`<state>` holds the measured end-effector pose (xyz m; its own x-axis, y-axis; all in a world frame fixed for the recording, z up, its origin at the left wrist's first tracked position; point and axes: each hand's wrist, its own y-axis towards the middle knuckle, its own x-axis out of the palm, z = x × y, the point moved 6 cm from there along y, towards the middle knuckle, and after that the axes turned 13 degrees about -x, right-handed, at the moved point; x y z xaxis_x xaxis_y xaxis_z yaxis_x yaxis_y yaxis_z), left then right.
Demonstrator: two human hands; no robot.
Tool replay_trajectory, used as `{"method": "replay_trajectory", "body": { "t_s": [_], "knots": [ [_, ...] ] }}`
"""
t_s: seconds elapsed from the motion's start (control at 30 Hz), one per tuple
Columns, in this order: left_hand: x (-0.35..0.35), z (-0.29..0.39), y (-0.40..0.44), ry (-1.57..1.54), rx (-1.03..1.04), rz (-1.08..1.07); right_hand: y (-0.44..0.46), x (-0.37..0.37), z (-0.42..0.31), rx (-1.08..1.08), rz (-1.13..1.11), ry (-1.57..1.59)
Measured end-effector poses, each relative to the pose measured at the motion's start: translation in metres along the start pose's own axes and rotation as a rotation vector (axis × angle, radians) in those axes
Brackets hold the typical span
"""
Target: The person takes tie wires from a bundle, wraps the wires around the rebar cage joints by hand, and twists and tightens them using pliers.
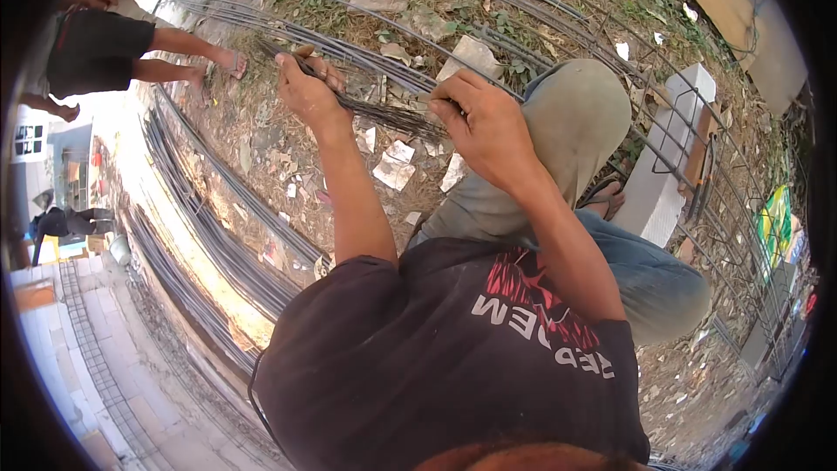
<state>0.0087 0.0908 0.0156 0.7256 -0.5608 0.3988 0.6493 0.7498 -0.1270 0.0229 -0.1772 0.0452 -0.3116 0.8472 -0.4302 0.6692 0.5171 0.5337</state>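
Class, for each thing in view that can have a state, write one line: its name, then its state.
Wire bundle: gripped, strands spread at one end
Left hand: closed around the bundle
Right hand: fingers curled near the bundle's end, hold unclear
Steel rods: lying lengthwise on the ground
Pale fragments: scattered
Long pale block: partly crossed by thin bars

My left grip (312, 92) is closed around a bunch of thin dark wires (392, 115). My right grip (484, 126) is near their other end, with thumb and finger bent close together; I can't tell if it pinches a wire. My knee (580, 113) is bent up beside it. Long metal rods (366, 57) lie on the ground past the wires. Pale flat bits (394, 166) lie about. A long white block (671, 166) is off to my right. Someone in black shorts (100, 52) stands off to my left.
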Motion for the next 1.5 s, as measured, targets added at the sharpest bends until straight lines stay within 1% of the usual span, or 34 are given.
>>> {"method": "replay_trajectory", "body": {
  "t_s": [0.1, 0.2, 0.3, 0.4, 0.5, 0.57, 0.63, 0.7, 0.73, 0.8, 0.87, 0.9, 0.93, 0.97, 1.0, 1.03, 1.07, 1.1, 1.17, 1.2, 1.27, 1.3, 1.33, 1.37, 1.4, 1.43, 1.47, 1.5],
  "knots": [
    [-0.007, -0.004, 0.005, -0.022, 0.000, 0.016, 0.001, 0.004, 0.002, -0.025, 0.025, -0.027],
    [-0.011, -0.009, 0.007, -0.055, -0.023, 0.026, 0.002, 0.012, -0.001, 0.044, -0.151, 0.016],
    [-0.012, -0.005, 0.004, 0.029, -0.008, 0.048, 0.001, 0.014, -0.009, -0.131, -0.128, 0.001],
    [-0.030, -0.003, 0.020, 0.061, -0.007, 0.137, -0.003, 0.006, -0.011, -0.071, -0.127, 0.017],
    [-0.062, -0.002, 0.053, 0.041, -0.018, 0.206, -0.027, 0.000, -0.028, -0.203, -0.120, 0.048],
    [-0.087, -0.001, 0.077, 0.020, 0.008, 0.234, -0.036, -0.029, -0.052, -0.212, -0.092, 0.026],
    [-0.108, 0.006, 0.090, 0.002, -0.025, 0.315, -0.035, -0.076, -0.075, -0.276, 0.077, -0.035],
    [-0.139, 0.014, 0.122, -0.033, -0.034, 0.356, -0.034, -0.126, -0.080, 0.012, 0.156, -0.208],
    [-0.148, 0.026, 0.138, -0.007, -0.019, 0.375, -0.036, -0.151, -0.075, 0.069, 0.243, -0.303],
    [-0.160, 0.042, 0.159, 0.041, 0.008, 0.417, -0.048, -0.204, -0.059, 0.119, 0.485, -0.413],
    [-0.142, 0.073, 0.145, -0.030, 0.002, 0.343, -0.068, -0.262, -0.058, 0.124, 0.729, -0.569],
    [-0.153, 0.080, 0.155, 0.001, 0.017, 0.365, -0.079, -0.296, -0.067, 0.136, 0.822, -0.714],
    [-0.166, 0.093, 0.180, 0.033, 0.033, 0.384, -0.108, -0.349, -0.057, 0.185, 0.932, -0.687],
    [-0.177, 0.107, 0.200, 0.063, 0.049, 0.392, -0.128, -0.384, -0.062, 0.178, 1.021, -0.664],
    [-0.181, 0.120, 0.213, 0.095, 0.058, 0.314, -0.148, -0.417, -0.066, 0.167, 1.110, -0.639],
    [-0.182, 0.130, 0.226, 0.131, 0.062, 0.232, -0.159, -0.436, -0.087, 0.104, 1.168, -0.621],
    [-0.167, 0.134, 0.221, 0.168, 0.061, 0.151, -0.170, -0.451, -0.107, 0.043, 1.223, -0.607],
    [-0.146, 0.128, 0.214, 0.361, 0.116, 0.142, -0.181, -0.461, -0.117, 0.017, 1.270, -0.624],
    [-0.070, 0.124, 0.144, 0.734, 0.259, 0.151, -0.199, -0.476, -0.133, -0.005, 1.351, -0.679],
    [-0.065, 0.103, 0.143, 0.819, 0.214, 0.156, -0.205, -0.479, -0.136, -0.002, 1.390, -0.712],
    [-0.064, 0.048, 0.162, 1.197, 0.564, 0.115, -0.198, -0.467, -0.128, -0.098, 1.423, -0.691],
    [-0.053, 0.023, 0.136, 1.257, 0.596, 0.060, -0.195, -0.457, -0.125, -0.147, 1.444, -0.690],
    [-0.055, -0.015, 0.134, 1.256, 0.526, -0.011, -0.194, -0.448, -0.122, -0.124, 1.406, -0.677],
    [-0.066, -0.060, 0.137, 1.323, 0.436, -0.022, -0.198, -0.451, -0.115, -0.086, 1.409, -0.665],
    [-0.071, -0.103, 0.129, 1.444, 0.436, -0.044, -0.203, -0.456, -0.107, -0.040, 1.409, -0.656],
    [-0.068, -0.134, 0.102, 1.457, 0.281, -0.097, -0.206, -0.461, -0.101, 0.009, 1.408, -0.647],
    [-0.084, -0.179, 0.099, 1.502, 0.264, -0.179, -0.202, -0.458, -0.099, 0.087, 1.410, -0.663],
    [-0.095, -0.217, 0.087, 1.566, 0.137, -0.245, -0.201, -0.460, -0.093, 0.050, 1.364, -0.701]
  ]
}}
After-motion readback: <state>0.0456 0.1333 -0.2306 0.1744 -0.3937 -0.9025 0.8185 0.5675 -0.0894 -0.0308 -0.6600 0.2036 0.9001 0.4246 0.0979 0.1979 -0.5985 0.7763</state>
